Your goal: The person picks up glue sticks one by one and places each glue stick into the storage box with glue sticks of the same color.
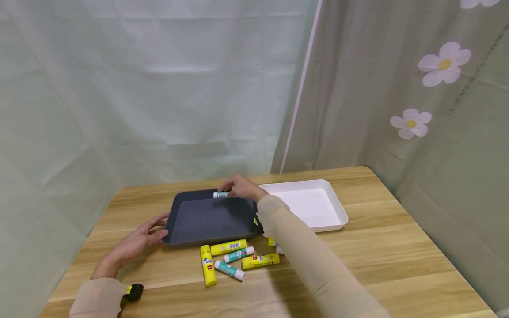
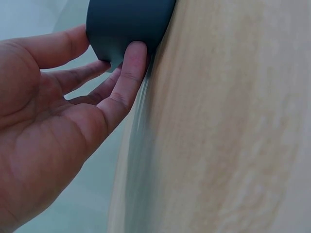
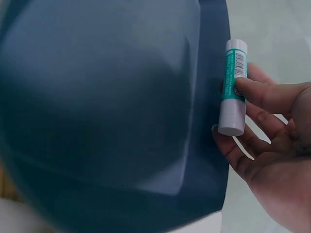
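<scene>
Pinched between thumb and fingers of the right hand [image 1: 240,187], a green-and-white glue stick [image 3: 233,92] is held at the far rim of the dark tray [image 1: 214,221]; whether it touches the rim cannot be told. In the right wrist view its barcode faces the camera, and the thumb presses the label.

At the tray's near left corner the left hand [image 1: 137,240] grasps nothing: its fingers are extended and spread, their tips touching the outer wall.

To the right sits a white tray [image 1: 316,207], partly hidden by the right forearm. Both trays lie on a wood-grain table [image 1: 389,260].

Near the dark tray's front edge lie more sticks. One yellow stick [image 1: 208,266] points toward the person; a second [image 1: 229,247] lies along the tray, and a third [image 1: 260,261] farther right. Between them are two green sticks [image 1: 239,254], both lying aslant. Another yellow end [image 1: 272,241] and a white end [image 1: 280,250] show beside the right sleeve [image 1: 318,260], the rest hidden.

Behind hangs a pale curtain [image 1: 191,88], with white flowers [image 1: 444,64] at right.
</scene>
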Motion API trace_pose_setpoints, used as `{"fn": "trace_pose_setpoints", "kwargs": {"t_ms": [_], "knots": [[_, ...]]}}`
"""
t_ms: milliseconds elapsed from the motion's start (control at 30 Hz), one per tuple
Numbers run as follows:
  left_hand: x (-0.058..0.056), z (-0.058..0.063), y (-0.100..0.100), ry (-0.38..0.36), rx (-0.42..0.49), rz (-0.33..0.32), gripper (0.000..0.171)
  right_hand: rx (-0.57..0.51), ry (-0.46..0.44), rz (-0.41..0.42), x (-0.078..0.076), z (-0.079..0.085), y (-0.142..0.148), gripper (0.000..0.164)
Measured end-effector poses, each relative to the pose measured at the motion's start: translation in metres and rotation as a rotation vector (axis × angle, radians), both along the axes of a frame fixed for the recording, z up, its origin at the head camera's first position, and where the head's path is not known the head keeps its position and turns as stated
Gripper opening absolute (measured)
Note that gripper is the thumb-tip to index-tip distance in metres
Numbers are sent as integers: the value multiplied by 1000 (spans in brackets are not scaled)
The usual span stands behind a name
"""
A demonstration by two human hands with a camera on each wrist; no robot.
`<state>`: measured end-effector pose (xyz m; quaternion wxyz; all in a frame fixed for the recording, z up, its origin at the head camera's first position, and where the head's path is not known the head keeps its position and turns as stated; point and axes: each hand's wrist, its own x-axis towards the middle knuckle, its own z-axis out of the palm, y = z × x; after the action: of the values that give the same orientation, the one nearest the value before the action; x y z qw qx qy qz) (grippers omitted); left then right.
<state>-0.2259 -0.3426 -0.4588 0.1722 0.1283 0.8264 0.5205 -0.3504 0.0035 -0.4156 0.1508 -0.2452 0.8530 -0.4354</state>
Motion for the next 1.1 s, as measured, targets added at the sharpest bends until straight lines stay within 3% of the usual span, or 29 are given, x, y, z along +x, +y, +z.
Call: {"fn": "trace_pose_setpoints", "kwargs": {"t_ms": [200, 433, 1100], "knots": [[0, -2, 2, 2, 7, -14, 72, 62, 0, 16, 3, -4, -3, 32], [-2, -2, 3, 0, 19, -23, 72, 45, -14, -2, 2, -6, -1, 43], [-4, 0, 6, -4, 25, -15, 71, 52, 2, 39, -1, 2, 11, 35]]}}
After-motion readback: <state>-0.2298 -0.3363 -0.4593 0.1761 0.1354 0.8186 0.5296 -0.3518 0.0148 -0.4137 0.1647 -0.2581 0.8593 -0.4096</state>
